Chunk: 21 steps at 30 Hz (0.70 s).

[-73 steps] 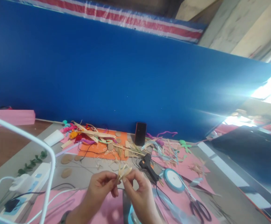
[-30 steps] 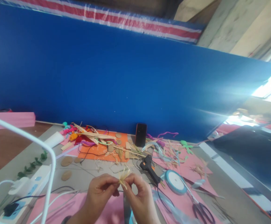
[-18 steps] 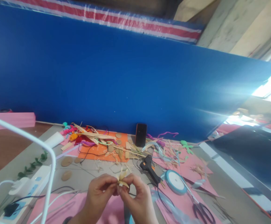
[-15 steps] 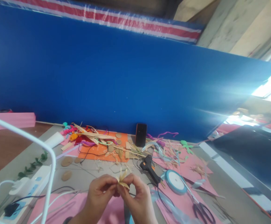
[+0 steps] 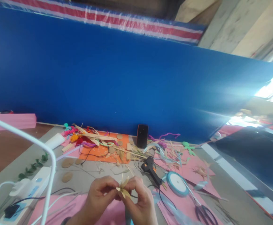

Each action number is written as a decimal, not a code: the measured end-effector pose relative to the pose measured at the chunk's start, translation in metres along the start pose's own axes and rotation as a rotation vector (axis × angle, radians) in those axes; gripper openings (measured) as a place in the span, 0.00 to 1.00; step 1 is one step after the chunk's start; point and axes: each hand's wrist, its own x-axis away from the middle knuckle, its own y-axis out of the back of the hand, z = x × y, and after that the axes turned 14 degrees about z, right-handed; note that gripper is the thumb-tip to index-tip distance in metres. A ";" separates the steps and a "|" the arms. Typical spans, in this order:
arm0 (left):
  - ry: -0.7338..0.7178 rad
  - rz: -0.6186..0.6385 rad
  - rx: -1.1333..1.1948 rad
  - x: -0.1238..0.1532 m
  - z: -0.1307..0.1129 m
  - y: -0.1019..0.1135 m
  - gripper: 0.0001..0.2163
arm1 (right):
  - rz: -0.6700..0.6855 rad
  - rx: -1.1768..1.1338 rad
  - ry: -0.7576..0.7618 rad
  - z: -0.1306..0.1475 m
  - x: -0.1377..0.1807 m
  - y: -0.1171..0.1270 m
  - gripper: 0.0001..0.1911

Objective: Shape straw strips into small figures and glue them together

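Between my two hands, low in the middle of the head view, is a small pale-yellow flower (image 5: pixel 123 186) with narrow pointed petals that look like dried straw or husk. My left hand (image 5: pixel 101 195) pinches it from the left with thumb and forefinger. From the other side my right hand (image 5: pixel 140 197) grips it the same way, its fingertips close to the left ones. The flower's underside is hidden behind the fingers. Just beyond my right hand lies a black glue gun (image 5: pixel 151 171), its cord trailing toward me.
A ribbon spool (image 5: pixel 177 183) and scissors (image 5: pixel 205 212) lie at right on pink paper. Straw strips and pipe cleaners litter an orange sheet (image 5: pixel 91 154). A phone (image 5: pixel 142 136) leans against the blue partition (image 5: pixel 127 72). At left are a power strip (image 5: pixel 30 197) and a white curved tube (image 5: pixel 53 168).
The flower has turned slightly between my fingers, so its petals now face more toward me. Both hands stay nearly in place, and the things on the table have not moved.
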 end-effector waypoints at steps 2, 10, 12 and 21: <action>-0.036 0.039 -0.052 -0.001 -0.004 0.001 0.05 | 0.002 0.005 0.015 0.002 -0.001 0.003 0.09; -0.112 0.155 -0.052 0.002 -0.002 0.005 0.04 | 0.002 -0.049 0.086 0.000 0.001 0.011 0.08; -0.123 0.148 -0.033 0.003 -0.001 0.004 0.04 | 0.032 -0.050 0.069 0.002 0.001 0.013 0.08; -0.136 0.123 0.001 0.002 -0.001 0.003 0.05 | 0.111 -0.048 0.100 0.010 0.000 0.022 0.04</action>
